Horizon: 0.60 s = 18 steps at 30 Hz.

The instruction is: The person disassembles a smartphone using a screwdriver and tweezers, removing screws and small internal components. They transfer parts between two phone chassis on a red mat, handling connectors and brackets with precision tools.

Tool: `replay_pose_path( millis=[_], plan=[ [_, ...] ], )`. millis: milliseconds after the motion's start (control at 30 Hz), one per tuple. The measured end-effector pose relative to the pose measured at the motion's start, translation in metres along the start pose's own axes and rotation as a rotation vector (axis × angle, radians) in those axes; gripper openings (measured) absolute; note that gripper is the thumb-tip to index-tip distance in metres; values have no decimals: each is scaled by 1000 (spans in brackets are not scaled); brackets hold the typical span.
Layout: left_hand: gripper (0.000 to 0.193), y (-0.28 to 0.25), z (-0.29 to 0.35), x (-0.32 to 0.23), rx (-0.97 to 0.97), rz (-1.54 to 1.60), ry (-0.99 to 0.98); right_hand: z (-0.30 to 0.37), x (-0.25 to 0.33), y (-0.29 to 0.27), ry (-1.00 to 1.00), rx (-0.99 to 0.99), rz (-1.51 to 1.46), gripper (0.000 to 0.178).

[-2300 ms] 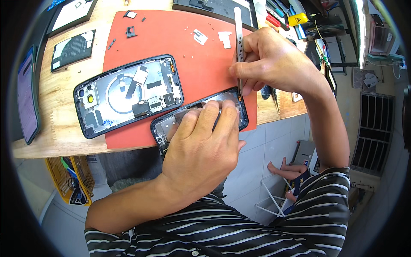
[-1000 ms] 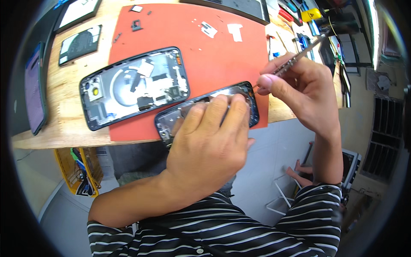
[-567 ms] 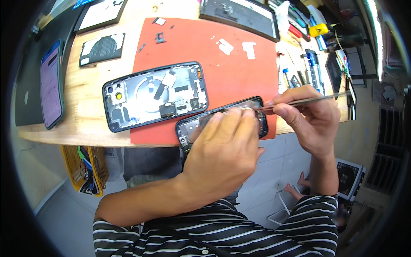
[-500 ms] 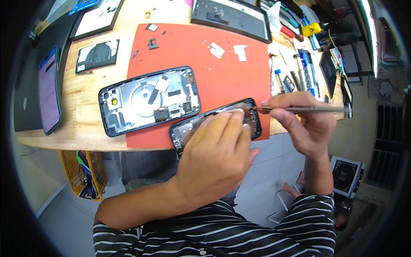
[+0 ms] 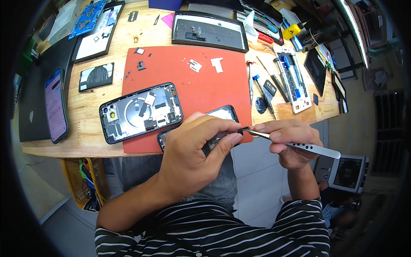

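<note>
My right hand grips metal tweezers, with their tips pointing left over the mat's right edge. At those tips the thumb and forefinger of my left hand are pinched together around something too small and dark to make out. Below the left hand lies a dark-framed phone part, mostly covered by that hand. To its left is an opened phone housing, showing a pale ring and metal parts inside. Both rest partly on the orange mat.
Small white pieces and a SIM tray lie on the mat. A flat battery and a lit phone are at the left. Screwdrivers and a white tool holder stand right, a black-rimmed tray behind.
My left hand has turned from lying over the phone part to pinching at the tweezer tips. The right hand has lowered and tilted the tweezers. The whole view has shifted.
</note>
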State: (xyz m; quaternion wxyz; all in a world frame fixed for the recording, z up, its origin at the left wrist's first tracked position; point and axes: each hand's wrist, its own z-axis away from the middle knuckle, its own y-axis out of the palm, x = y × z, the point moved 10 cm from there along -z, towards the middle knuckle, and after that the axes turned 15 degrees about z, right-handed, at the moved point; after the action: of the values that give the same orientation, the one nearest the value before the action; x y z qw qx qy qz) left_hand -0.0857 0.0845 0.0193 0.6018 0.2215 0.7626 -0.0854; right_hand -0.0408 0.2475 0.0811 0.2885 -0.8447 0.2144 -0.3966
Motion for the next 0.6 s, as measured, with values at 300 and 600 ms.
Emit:
replay_pose_path(
  millis=[300,600],
  plan=[
    [12,2,1,-12,15,-150,113,17,-14,-11,139,-199,-274,19],
    [12,0,-5,-15,15,-31,64,15,-16,4,87,-137,-327,20]
  ],
)
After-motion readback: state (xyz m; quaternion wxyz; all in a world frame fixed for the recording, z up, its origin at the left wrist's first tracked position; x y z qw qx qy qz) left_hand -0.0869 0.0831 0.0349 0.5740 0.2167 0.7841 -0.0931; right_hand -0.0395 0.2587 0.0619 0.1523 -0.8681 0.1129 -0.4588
